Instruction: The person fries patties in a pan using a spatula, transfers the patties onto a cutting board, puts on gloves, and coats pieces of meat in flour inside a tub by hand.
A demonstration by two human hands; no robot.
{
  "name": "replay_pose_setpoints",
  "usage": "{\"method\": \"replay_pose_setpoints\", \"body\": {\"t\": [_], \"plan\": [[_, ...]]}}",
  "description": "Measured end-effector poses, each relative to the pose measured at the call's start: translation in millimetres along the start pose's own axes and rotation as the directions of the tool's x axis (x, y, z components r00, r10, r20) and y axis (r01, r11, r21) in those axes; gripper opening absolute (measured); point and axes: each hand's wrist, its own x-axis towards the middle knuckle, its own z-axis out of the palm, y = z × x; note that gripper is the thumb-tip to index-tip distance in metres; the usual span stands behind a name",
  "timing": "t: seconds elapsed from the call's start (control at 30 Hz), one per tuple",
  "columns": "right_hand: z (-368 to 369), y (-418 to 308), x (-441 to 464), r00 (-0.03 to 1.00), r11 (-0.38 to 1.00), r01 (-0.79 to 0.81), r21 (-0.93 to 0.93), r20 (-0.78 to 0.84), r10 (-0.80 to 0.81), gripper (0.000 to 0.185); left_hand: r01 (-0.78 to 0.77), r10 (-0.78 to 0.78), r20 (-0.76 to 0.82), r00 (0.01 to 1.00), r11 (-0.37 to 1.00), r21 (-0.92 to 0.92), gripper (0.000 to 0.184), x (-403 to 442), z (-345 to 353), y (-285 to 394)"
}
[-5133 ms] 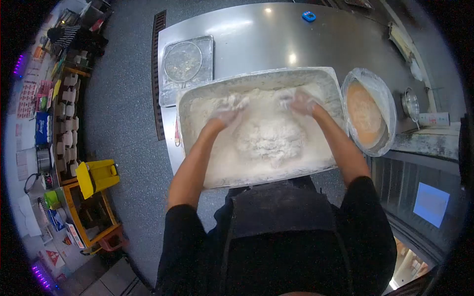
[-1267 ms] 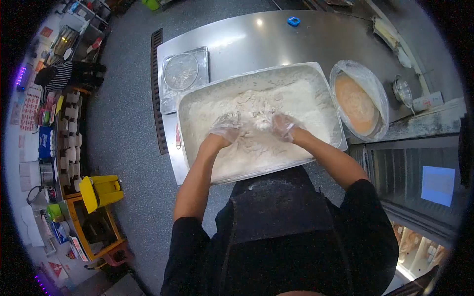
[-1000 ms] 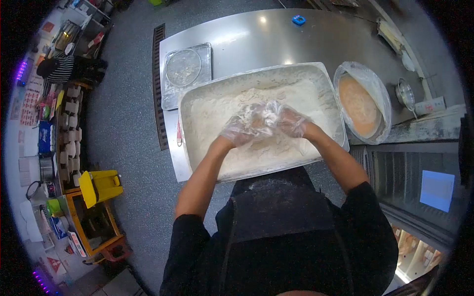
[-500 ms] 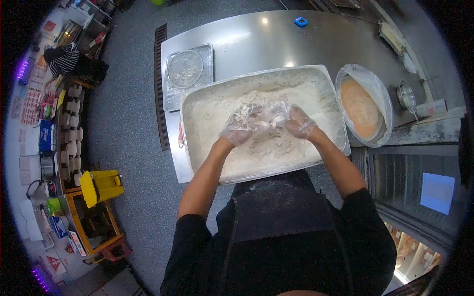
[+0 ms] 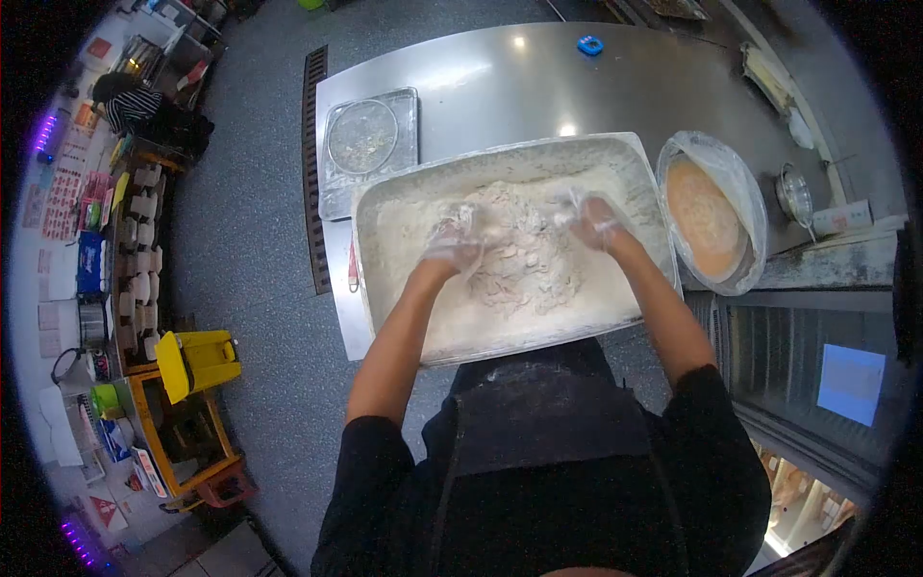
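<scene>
White-coated clumpy pieces: amid pale powder in the grey-white rectangular tub, on the steel bench.
Clear-gloved left hand, clear-gloved right hand: apart; each grip too blurred to judge.
Powder tossing: apparently the step; next likely calls for inward scooping.

Held the left hand, in a clear plastic glove, well apart from the similarly gloved right hand, on either side of loose, white-floured pieces in a deep rectangular grey pan. Had an oval, plastic-lined tub of orange-tan mixture just beside the pan, and a small blue device farther off on the shiny steel table.
</scene>
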Motion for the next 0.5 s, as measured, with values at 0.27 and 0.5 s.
{"method": "replay_pose_setpoints", "body": {"t": [0.27, 0.5], "plan": [[85.6, 70.0, 97.8, 0.955, 0.917, 0.274, -0.29, -0.03, -0.295, 0.046, 0.061, -0.101, 0.216, 0.971, 0.982, 0.181, 0.059, 27.3, 10.9, 36.7], [29.5, 52.5, 13.7, 0.849, 0.941, 0.33, -0.068, 0.458, -0.265, 0.04, -0.355, 0.323, 0.459, 0.828, 0.935, -0.017, 0.048, -27.1, -37.5, 23.8]]}}
